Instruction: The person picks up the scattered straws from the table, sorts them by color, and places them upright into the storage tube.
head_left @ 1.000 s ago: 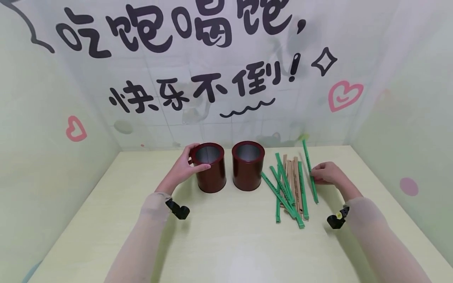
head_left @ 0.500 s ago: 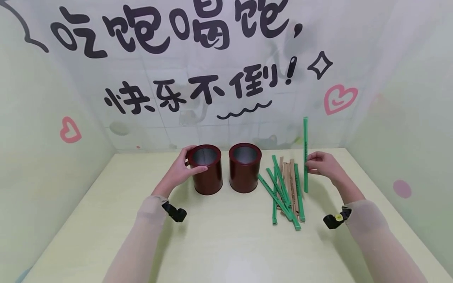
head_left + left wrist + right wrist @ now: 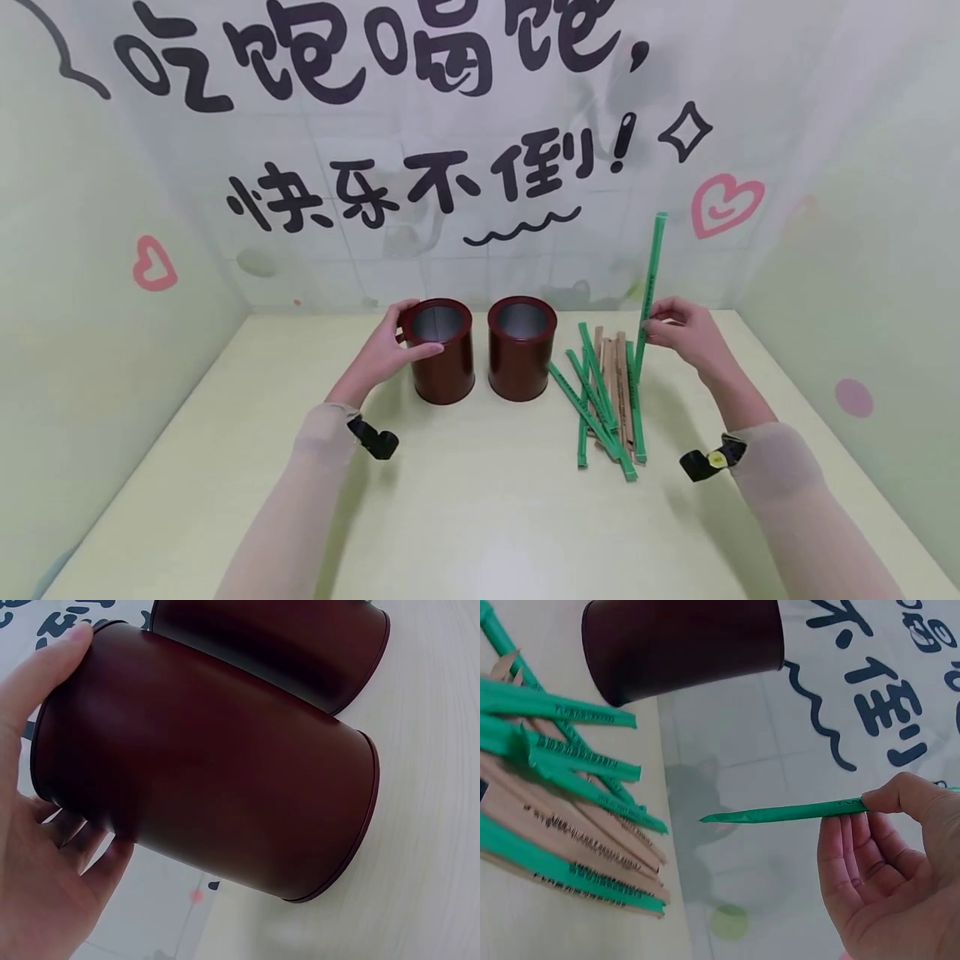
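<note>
My left hand (image 3: 377, 357) holds the left dark red canister (image 3: 444, 367) near its rim, thumb on the near side and fingers around the far left. In the left wrist view the thumb lies at the rim of the canister (image 3: 202, 757). Between thumb and fingertips, my right hand (image 3: 688, 333) pinches a green paper-wrapped straw (image 3: 652, 267). It stands nearly upright above the table, to the right of the pile. The right wrist view shows the same wrapped straw (image 3: 780, 814) clear of the others, its far end hidden by the hand.
A second dark red canister (image 3: 522, 367) stands just right of the first, its top open. Farther right, several green wrapped straws (image 3: 583, 408) and brown wrapped straws (image 3: 622, 383) lie crossed in a pile on the pale table (image 3: 487, 517). A printed wall sheet (image 3: 420, 267) rises behind.
My right hand has lifted the green wrapped straw off the table and tipped it close to upright. My left hand keeps its place on the canister.
</note>
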### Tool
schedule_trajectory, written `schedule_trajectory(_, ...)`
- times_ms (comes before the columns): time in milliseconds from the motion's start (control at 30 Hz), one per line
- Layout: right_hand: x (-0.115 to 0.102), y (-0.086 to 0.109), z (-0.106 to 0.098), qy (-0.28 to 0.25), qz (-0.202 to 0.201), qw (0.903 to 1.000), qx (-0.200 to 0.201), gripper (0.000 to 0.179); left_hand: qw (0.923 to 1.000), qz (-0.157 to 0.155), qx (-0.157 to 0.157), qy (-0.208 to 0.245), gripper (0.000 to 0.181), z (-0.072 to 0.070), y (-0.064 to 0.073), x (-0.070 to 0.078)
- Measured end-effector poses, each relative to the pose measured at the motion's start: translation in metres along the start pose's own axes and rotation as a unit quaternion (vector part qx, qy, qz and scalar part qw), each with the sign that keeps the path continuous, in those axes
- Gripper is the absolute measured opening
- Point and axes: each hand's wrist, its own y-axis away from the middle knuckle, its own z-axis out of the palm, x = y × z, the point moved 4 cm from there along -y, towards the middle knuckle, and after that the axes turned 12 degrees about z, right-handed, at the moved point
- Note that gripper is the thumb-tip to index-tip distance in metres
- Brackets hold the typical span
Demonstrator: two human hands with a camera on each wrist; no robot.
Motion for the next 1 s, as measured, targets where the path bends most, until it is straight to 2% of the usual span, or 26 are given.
schedule_trajectory(267,-0.03,0.002,0.016,-0.001,-0.034,0.999,0.028,0.023,1.0,0.001,0.001,-0.01,0.089,0.004,-0.006,0.003)
schedule_trajectory(500,-0.05,-0.004,0.046,-0.023,-0.055,0.9981,0.015,0.022,0.9997,-0.001,-0.002,-0.026,0.089,0.002,-0.004,0.002)
schedule_trajectory(533,-0.052,-0.005,0.05,-0.027,-0.056,0.998,0.012,0.023,0.9996,-0.004,-0.005,-0.027,0.089,0.002,-0.004,0.006)
schedule_trajectory(733,-0.067,-0.009,0.073,-0.034,-0.052,0.998,0.011,0.024,0.9996,-0.008,-0.007,-0.026,0.089,0.0,-0.003,0.003)
schedule_trajectory(767,-0.069,-0.01,0.077,-0.037,-0.053,0.9979,0.012,0.024,0.9996,-0.005,-0.005,-0.027,0.089,0.0,-0.003,-0.001)
schedule_trajectory(1000,-0.089,-0.016,0.098,-0.037,-0.058,0.9976,0.01,0.023,0.9996,-0.006,-0.006,-0.028,0.09,-0.001,0.0,0.002)
